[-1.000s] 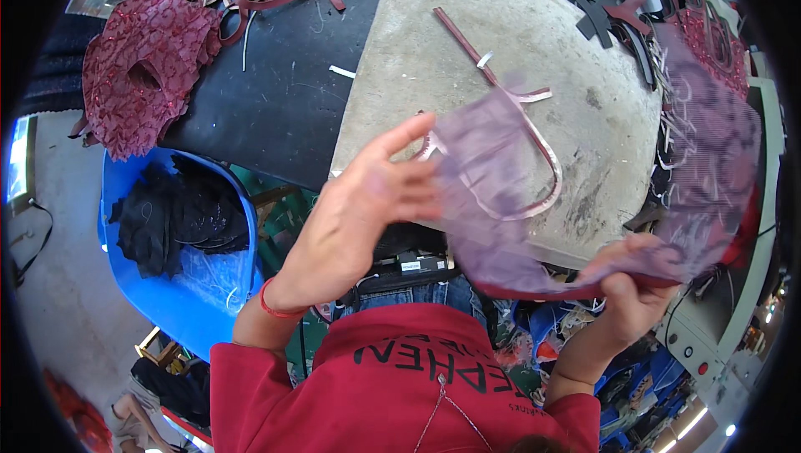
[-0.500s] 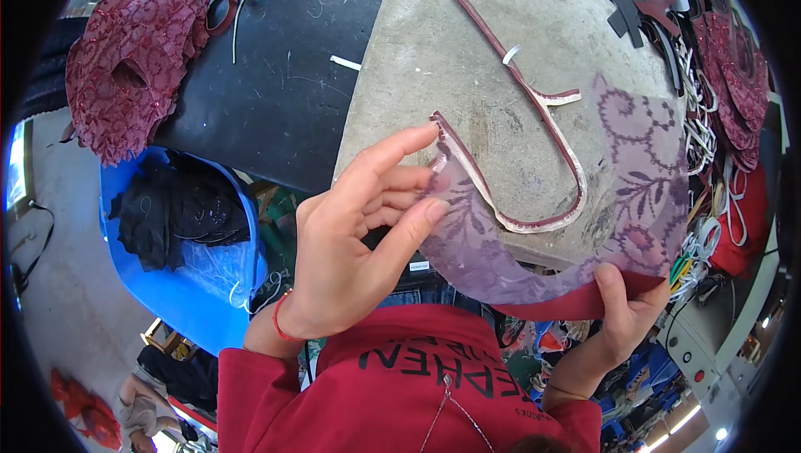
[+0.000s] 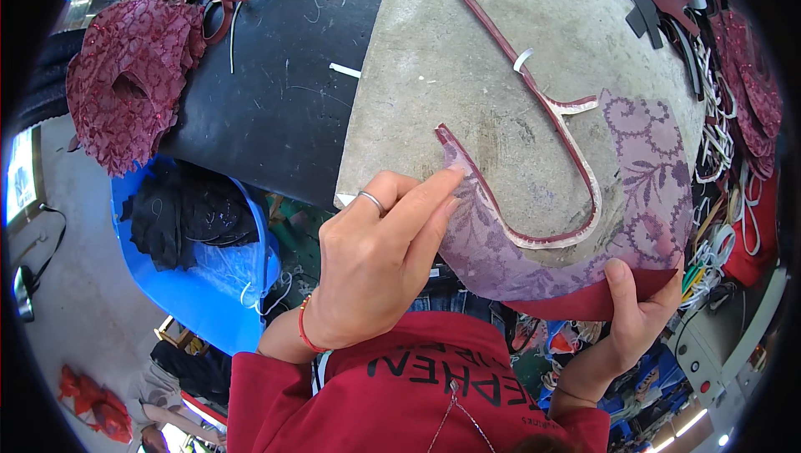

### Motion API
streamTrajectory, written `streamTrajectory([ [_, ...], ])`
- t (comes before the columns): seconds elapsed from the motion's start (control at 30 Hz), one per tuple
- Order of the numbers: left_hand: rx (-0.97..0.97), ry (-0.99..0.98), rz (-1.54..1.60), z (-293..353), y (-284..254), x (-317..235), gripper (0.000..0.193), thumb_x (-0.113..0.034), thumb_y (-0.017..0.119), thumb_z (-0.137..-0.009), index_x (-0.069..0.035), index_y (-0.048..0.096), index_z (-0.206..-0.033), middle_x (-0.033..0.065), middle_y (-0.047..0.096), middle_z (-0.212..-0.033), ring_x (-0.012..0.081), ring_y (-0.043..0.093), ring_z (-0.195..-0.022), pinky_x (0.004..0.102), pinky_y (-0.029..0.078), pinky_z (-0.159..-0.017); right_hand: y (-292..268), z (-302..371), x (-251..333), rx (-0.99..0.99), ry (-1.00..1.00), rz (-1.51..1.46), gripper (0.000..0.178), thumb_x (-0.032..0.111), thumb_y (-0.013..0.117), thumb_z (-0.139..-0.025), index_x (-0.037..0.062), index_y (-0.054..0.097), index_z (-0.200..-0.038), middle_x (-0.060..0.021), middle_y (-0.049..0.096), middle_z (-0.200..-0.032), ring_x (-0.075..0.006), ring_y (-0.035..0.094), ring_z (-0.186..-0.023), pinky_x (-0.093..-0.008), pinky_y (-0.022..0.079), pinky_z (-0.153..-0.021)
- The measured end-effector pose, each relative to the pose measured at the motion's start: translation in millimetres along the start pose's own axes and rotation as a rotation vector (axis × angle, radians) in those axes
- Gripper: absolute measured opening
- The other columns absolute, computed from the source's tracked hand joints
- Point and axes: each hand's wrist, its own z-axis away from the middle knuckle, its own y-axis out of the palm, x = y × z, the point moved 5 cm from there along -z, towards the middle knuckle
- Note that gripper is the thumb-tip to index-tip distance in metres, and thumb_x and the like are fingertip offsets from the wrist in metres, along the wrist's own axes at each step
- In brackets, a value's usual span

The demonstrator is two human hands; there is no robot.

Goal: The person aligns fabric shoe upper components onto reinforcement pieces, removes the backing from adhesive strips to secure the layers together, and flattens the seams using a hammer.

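Note:
A curved piece of sheer purple lace fabric [image 3: 642, 178] with dark floral embroidery lies along the front of the pale slab. At its left end my left hand [image 3: 367, 257] is closed, fingertips pressed on the lace beside the trim. My right hand [image 3: 638, 319] grips the lower right edge, thumb on top, where a dark red backing [image 3: 567, 306] shows. A maroon strip with a whitish edge [image 3: 499, 38] bends in a hook shape; its curved part follows the lace's inner edge on the left. A short side tail branches from it, and a small white curl [image 3: 522, 59] sits across it.
A black sheet [image 3: 259, 94] covers the table's left side, with maroon lace pieces [image 3: 133, 78] at its edge. Below stands a blue bin [image 3: 183, 303] holding black fabric. Dark straps [image 3: 642, 15] and tangled white cords [image 3: 717, 128] lie at the right.
My left fingers have moved down from the strip's tip and closed on the lace beside it. The lace's left end now lies flatter against the strip. My right hand keeps its grip.

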Motion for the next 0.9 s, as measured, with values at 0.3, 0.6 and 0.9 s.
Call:
streamTrajectory([
  [0.3,0.009,0.013,-0.019,-2,7,7,0.029,0.000,0.068,-0.081,-0.007,0.069,-0.110,0.0076,0.060,-0.075,0.0139,0.056,-0.060,0.0255,0.043,-0.053,1,-5,-3,0.016,-0.024,0.031,0.049,0.000,0.071,-0.075,-0.0050,0.053,-0.121,-0.0108,0.062,-0.107,-0.0165,0.059,-0.095,-0.0288,0.045,-0.088],
  [0.6,-0.009,0.048,-0.108,-5,14,10,0.028,-0.007,0.071,-0.077,-0.010,0.069,-0.104,0.0035,0.055,-0.071,0.0192,0.056,-0.056,0.0313,0.044,-0.051,1,1,-4,0.009,0.012,0.004,0.050,0.000,0.073,-0.075,-0.0051,0.054,-0.120,-0.0098,0.062,-0.105,-0.0152,0.058,-0.093,-0.0277,0.045,-0.086],
  [0.9,-0.001,0.103,-0.259,-5,20,-3,0.031,-0.005,0.073,-0.079,-0.006,0.068,-0.109,0.0076,0.059,-0.074,0.0187,0.055,-0.058,0.0291,0.043,-0.053,5,3,-1,-0.010,0.018,0.024,0.055,-0.002,0.080,-0.066,-0.0050,0.056,-0.116,-0.0076,0.064,-0.097,-0.0137,0.060,-0.086,-0.0253,0.048,-0.078],
])
